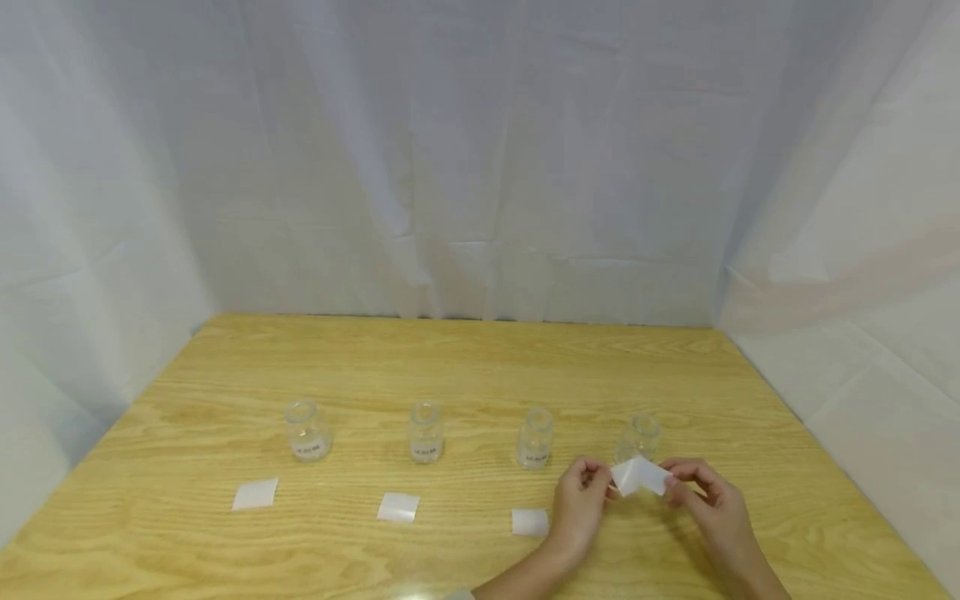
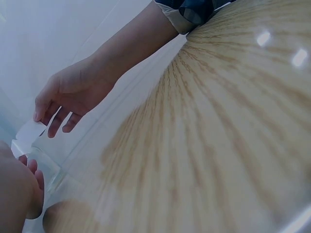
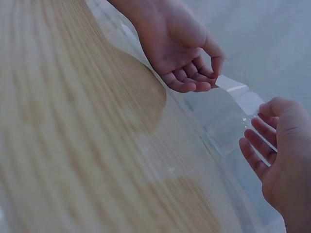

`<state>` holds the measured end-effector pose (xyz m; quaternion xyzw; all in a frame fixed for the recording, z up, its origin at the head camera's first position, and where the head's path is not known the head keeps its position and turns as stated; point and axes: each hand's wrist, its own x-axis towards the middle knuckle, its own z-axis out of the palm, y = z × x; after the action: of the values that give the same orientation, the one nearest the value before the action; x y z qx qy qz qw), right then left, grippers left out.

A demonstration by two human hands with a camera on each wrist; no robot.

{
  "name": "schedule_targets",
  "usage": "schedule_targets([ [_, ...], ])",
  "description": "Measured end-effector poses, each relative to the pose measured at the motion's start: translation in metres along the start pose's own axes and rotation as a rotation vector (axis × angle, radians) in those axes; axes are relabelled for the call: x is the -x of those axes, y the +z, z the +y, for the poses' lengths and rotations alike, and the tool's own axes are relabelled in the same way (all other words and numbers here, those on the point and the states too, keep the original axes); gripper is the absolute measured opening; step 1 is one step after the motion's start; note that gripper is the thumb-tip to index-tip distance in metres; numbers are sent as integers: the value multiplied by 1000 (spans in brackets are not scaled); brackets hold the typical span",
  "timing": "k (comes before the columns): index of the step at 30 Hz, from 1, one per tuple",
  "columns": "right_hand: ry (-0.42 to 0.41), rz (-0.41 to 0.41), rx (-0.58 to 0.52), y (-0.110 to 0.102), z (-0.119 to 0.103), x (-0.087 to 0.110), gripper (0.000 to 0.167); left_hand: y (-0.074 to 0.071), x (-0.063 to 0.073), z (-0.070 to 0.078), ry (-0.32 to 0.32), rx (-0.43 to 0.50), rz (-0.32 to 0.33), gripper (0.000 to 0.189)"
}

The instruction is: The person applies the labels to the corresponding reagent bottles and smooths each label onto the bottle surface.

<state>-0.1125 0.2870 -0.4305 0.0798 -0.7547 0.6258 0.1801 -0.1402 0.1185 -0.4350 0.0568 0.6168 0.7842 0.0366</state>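
Note:
Between my two hands a small white label (image 1: 640, 476) is stretched in the air, bent at its middle, with one half shinier than the other. The left hand (image 1: 579, 510) pinches its left end between thumb and finger. On the other end, the thumb and finger of the right hand (image 1: 712, 508) pinch too; the right wrist view shows that hand's other fingers (image 3: 265, 141) spread loosely. A clear glass jar (image 1: 643, 429) stands just behind the label, which hides its lower part. In the left wrist view the right hand (image 2: 73, 90) reaches toward the label.
Three more clear jars (image 1: 307, 432) (image 1: 425, 433) (image 1: 536, 439) stand in a row leftward, small dark print near their bases. White labels (image 1: 255, 494) (image 1: 398, 507) (image 1: 530, 522) lie in front of them on the wooden table (image 1: 465, 358). White curtains (image 1: 465, 167) surround the table's back and sides.

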Motion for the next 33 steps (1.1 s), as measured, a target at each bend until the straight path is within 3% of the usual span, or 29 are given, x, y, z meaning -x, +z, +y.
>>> schedule_targets([
  [4,-3,55,-37,-2,0,-1,4,-2,1,2,-16,17,28,6],
  [9,74,179,-104,-4,1,-3,5,-2,1,3,-15,0,41,9],
  [11,109,217,-133,-6,2,-3,5,-2,2,3,-29,-65,-2,9],
  [16,105,236,-172,-7,3,-4,6,-3,8,3,-48,-303,-202,10],
  [19,86,230,-179,-6,2,-5,6,-5,10,2,17,-443,-249,13],
  [25,76,226,-189,-6,1,-5,9,-9,10,-1,234,-746,-229,14],
  [30,81,222,-187,-6,3,-6,11,-11,9,-2,365,-908,-236,12],
  [33,76,220,-188,-6,3,-5,13,-11,9,-3,405,-967,-244,12],
])
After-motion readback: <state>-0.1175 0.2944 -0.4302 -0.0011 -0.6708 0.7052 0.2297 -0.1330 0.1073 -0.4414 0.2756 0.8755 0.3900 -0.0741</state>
